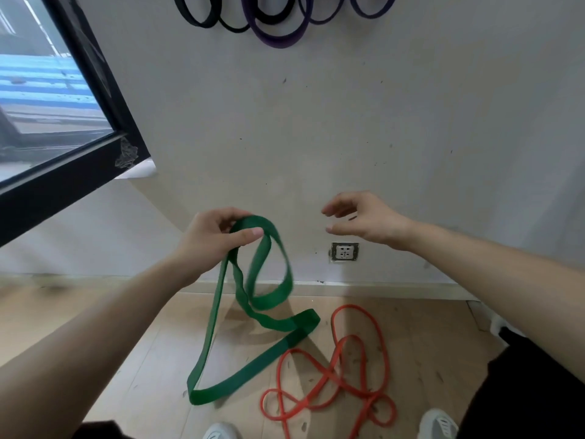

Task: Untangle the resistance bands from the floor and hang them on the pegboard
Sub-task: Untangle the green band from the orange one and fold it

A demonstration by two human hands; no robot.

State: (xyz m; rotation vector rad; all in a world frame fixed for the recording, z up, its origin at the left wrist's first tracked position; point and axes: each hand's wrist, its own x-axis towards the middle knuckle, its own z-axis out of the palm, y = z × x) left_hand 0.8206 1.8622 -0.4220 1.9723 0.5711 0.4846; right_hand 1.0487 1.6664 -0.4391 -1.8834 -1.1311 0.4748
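My left hand point(215, 232) pinches the top of a wide green resistance band point(253, 365) between thumb and fingers. The band hangs twisted in loops, and its lower end trails down to the wooden floor. My right hand point(361, 220) hovers to the right of the band at about the same height, fingers loosely bent, holding nothing. A thin orange resistance band point(345, 365) lies tangled on the floor below my right arm. Black and purple bands point(278, 30) hang on the wall at the top edge; the pegs holding them are out of view.
A white wall stands straight ahead with a power socket point(344, 251) low on it. A black-framed window point(79, 137) juts out at the left. My white shoes point(438, 423) show at the bottom edge, close to the orange band.
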